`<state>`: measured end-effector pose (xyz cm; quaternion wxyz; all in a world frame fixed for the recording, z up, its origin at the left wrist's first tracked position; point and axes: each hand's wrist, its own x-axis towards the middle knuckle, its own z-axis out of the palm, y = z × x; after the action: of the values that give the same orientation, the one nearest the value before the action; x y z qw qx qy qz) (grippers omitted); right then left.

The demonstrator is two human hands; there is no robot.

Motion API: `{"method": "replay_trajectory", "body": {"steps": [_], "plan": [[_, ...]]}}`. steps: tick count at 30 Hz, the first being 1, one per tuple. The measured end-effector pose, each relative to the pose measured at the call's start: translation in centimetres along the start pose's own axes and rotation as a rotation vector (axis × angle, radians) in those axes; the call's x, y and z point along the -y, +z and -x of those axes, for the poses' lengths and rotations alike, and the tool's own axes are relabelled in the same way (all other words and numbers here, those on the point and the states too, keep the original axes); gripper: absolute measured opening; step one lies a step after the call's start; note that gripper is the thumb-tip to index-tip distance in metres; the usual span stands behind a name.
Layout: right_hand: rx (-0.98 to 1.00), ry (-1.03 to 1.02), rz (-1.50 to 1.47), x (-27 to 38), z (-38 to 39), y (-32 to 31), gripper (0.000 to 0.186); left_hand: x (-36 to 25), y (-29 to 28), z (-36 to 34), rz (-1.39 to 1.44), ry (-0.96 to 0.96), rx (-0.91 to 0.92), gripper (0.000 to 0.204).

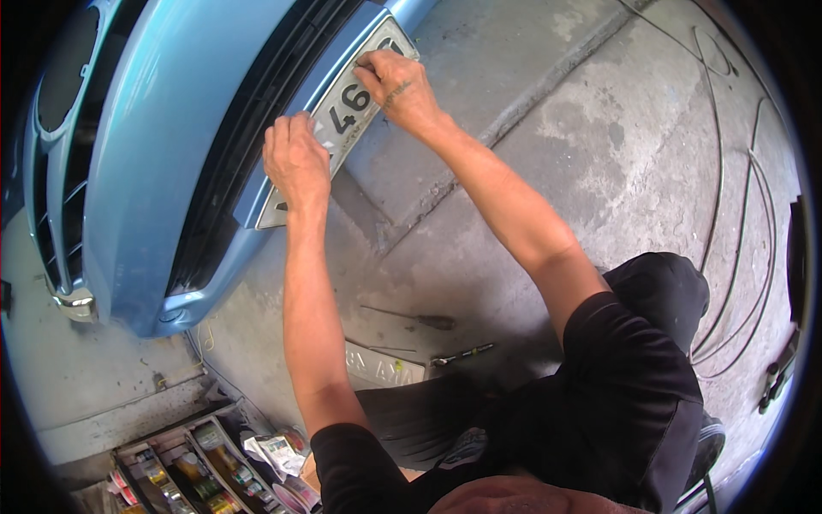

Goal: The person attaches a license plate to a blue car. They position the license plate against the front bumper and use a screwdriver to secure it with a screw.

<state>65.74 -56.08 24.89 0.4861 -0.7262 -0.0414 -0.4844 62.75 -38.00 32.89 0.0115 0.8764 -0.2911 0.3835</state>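
A white number plate (341, 146) with dark characters lies along the front of a light blue car bumper (137, 171). My left hand (298, 161) is closed on the lower-left part of the plate, its fingers bent over the long edge beside the dark grille. My right hand (399, 92) grips the plate nearer its upper end, with thumb and fingers curled at the edge; any small item under those fingertips is hidden. Both forearms reach up from the lower edge of the view.
On the concrete floor (599, 154) lie a screwdriver (432, 320), a second pale plate (384, 364) and a ratchet tool (462, 355). An open tray (201, 467) of cans and small items stands at lower left. Thin hoses (721, 206) run down the right side.
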Motion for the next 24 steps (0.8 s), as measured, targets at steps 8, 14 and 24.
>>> {"method": "replay_trajectory", "body": {"steps": [8,14,24], "plan": [[0.033,0.058,-0.098,0.1,-0.1,-0.3,0.015,-0.1,-0.2,0.0,0.007,0.030,-0.017,0.014],[-0.050,0.291,-0.264,1.6,0.1,0.2,0.014,0.2,0.0,0.2,0.003,0.035,-0.025,0.014],[-0.086,0.207,-0.181,1.4,0.4,0.7,0.011,0.4,0.4,0.4,-0.035,0.037,-0.022,0.011]]}}
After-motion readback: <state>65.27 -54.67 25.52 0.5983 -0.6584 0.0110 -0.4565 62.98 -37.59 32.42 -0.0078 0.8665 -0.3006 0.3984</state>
